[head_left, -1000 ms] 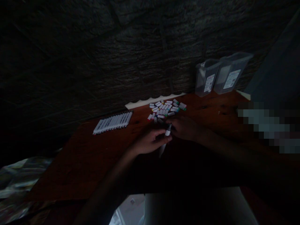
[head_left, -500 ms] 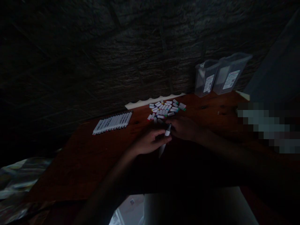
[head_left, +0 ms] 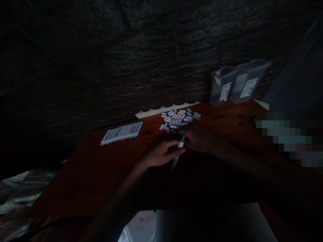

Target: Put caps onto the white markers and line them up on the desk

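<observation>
A white marker (head_left: 180, 144) with a dark upper end slants between my hands above the table. My left hand (head_left: 163, 154) pinches its barrel between thumb and fingers, and its lower end sticks out below the thumb. Close against the dark end, my right hand (head_left: 199, 138) has its fingers curled in; shadow hides what they grip. Just beyond the hands lies a loose pile of white marker caps (head_left: 179, 117) with coloured ends. To the left, several white capless-looking markers (head_left: 122, 132) lie side by side in a slanted row.
Two clear plastic bins (head_left: 222, 88) with labels stand at the back right of the wooden table (head_left: 96, 174), against a dark stone-patterned wall (head_left: 141, 67). A pale wavy-edged strip (head_left: 166, 108) runs along the wall. Plastic-wrapped material (head_left: 27, 188) sits off the table's left edge.
The whole view has shifted very slightly downward. Both hands keep the same pose around the marker, and the caps and the row of markers stay put.
</observation>
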`<state>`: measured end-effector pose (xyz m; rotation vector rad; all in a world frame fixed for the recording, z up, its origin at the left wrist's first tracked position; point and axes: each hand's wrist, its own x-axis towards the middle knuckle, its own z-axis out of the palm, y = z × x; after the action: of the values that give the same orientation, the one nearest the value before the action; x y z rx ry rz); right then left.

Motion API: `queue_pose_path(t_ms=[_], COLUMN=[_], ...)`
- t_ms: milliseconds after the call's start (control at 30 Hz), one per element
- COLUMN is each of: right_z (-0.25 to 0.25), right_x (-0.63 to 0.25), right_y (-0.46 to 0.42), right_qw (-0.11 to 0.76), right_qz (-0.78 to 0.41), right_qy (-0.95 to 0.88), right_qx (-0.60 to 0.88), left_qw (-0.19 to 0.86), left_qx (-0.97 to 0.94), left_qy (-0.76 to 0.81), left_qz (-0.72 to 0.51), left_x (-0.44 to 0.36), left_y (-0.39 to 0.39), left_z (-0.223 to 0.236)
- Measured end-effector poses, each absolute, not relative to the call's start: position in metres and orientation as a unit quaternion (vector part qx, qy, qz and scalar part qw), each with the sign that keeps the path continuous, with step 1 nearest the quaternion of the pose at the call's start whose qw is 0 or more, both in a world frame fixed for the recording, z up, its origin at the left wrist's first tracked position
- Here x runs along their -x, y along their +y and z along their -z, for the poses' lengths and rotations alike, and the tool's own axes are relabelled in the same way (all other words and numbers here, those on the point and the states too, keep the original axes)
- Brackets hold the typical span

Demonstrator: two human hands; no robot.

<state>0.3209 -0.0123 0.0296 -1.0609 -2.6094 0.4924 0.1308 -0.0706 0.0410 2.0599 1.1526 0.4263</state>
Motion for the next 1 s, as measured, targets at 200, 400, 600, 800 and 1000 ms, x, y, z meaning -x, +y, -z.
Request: queue_pose_path(t_ms=[200,400,600,800,1000], right_z=[-0.0281,-0.0285,-0.0284,-0.0286,-0.0275], right_x=[-0.3209,-0.3215,-0.3211,-0.3209,-0.321], right_y=[-0.0114,-0.0117,-0.0116,-0.0121,-0.012], right_qw=[0.146,0.141,0.143,0.148,0.147], right_qz=[-0.167,-0.176,-0.177,-0.171,-0.175], right_qy=[-0.906,-0.904,-0.903,-0.904,-0.905], right_qx=[0.361,0.362,0.365,0.362,0.36], left_qw=[0.383,0.382,0.37,0.377,0.372], left_qx=[-0.795,-0.793,-0.795,-0.793,-0.798], left_qy=[0.44,0.444,0.444,0.444,0.438], left_qz=[-0.17,-0.17,-0.184,-0.179,-0.181], left_x=[-0.1308,-0.1286,-0.1293,-0.1295,-0.1298], left_y=[-0.0697,-0.0691,-0.0697,-0.0697,-0.0697], left_z=[-0.0412,-0.0371,-0.0361,-0.0362,-0.0384])
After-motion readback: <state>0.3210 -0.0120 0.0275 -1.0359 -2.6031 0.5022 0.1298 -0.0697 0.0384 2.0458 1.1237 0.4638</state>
